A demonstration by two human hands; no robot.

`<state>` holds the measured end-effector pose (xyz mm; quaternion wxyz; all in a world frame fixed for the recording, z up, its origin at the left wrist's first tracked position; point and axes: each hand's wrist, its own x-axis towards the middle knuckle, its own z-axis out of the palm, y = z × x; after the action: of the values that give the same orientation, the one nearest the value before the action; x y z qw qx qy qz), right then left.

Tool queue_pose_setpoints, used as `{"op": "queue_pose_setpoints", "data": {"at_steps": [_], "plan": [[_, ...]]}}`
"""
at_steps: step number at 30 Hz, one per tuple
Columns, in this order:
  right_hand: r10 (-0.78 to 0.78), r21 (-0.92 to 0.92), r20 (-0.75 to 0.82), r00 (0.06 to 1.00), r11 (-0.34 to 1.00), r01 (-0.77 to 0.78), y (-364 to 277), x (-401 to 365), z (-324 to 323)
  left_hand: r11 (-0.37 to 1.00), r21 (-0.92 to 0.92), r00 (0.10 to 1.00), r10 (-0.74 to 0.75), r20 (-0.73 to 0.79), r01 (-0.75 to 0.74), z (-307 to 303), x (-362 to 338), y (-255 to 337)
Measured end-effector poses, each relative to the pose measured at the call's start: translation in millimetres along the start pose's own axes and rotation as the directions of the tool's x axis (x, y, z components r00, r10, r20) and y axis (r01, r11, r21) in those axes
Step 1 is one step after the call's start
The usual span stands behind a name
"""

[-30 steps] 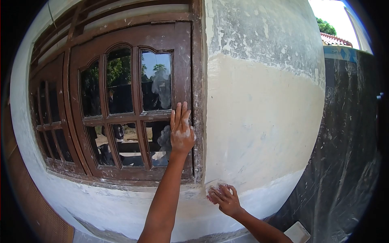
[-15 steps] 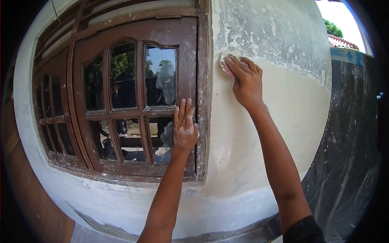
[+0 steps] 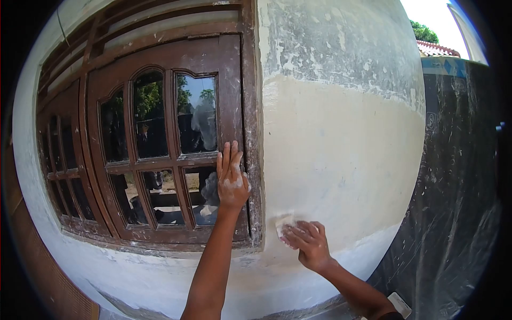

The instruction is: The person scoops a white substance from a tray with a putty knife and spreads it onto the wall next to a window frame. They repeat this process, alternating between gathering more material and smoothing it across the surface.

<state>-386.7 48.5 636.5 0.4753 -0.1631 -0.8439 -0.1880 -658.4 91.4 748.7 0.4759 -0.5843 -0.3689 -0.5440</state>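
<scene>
My left hand point(image 3: 232, 184), dusted with white, lies with fingers stretched out on the right stile of the brown wooden window point(image 3: 230, 90). Low on the wall to the right of the frame, my right hand point(image 3: 309, 245) grips a small flat pink-and-white scraper point(image 3: 284, 225), smeared with pale paste. Motion blurs its fingers a little, and they hide part of the scraper. The scraper is at the cream-coated wall point(image 3: 341, 154), close to the window frame's lower right corner.
Above the cream coat the wall point(image 3: 330, 42) is rough, grey and patchy. A white band point(image 3: 368, 248) runs below it. Dark sheeting point(image 3: 458, 160) hangs on the right. A woven brown panel point(image 3: 48, 266) stands at lower left. A pale object point(image 3: 400, 304) lies beside my right arm.
My right hand has swept down the wall with the scraper, from beside the upper panes to near the window's bottom corner. My left hand stays on the window; the view has shifted slightly.
</scene>
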Motion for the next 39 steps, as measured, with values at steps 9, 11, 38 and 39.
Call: {"op": "queue_pose_setpoints", "data": {"at_steps": [9, 11, 38, 39], "plan": [[-0.206, -0.283, -0.480, 0.853, 0.956, 0.071, 87.3, 257.5, -68.8, 0.999, 0.007, 0.997, -0.046, 0.066, 0.046, -5.4, 1.6, 4.3], [-0.168, -0.313, -0.418, 0.893, 0.949, 0.032, 84.3, 235.1, -47.1, 0.999, 0.019, 0.997, -0.036, 0.074, 0.035, -6.7, 1.3, 5.4], [-0.169, -0.298, -0.444, 0.880, 0.954, 0.033, 68.5, 231.2, -32.3, 0.997, 0.066, 0.993, -0.047, 0.111, 0.040, -9.1, 1.2, 6.8], [-0.142, -0.287, -0.410, 0.901, 0.958, 0.020, 64.0, 199.7, -18.5, 0.999, 0.031, 0.995, -0.037, 0.088, 0.035, -7.6, 0.9, 6.0]]}}
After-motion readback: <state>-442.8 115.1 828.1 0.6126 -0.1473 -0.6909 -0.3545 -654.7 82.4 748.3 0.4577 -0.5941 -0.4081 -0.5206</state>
